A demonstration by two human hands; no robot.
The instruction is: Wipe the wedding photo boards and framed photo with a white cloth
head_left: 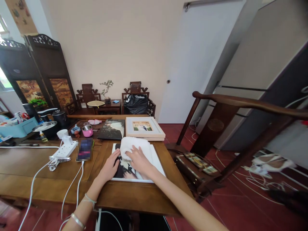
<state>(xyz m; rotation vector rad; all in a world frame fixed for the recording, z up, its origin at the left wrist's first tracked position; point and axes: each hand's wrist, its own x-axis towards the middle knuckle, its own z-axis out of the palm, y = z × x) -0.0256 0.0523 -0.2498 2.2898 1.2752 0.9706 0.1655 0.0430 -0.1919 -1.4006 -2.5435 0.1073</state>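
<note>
A photo print panel (pixel 122 169) with a white border lies flat near the table's front right edge. On its upper part rests a folded white cloth (pixel 138 144). My right hand (pixel 139 160) grips this cloth from above and presses it onto the panel, fingers bent into the fabric. My left hand (pixel 111 165) lies along the panel's left edge with its fingers stretched out, holding nothing. The hands and cloth hide part of the picture.
Behind the panel are a pale picture frame (pixel 157 131) and a dark photo panel (pixel 106 131). To the left are a phone (pixel 84 150) on a white cable, a power strip (pixel 66 150) and a pink cup (pixel 87 131). A wooden chair (pixel 207 125) stands right of the table.
</note>
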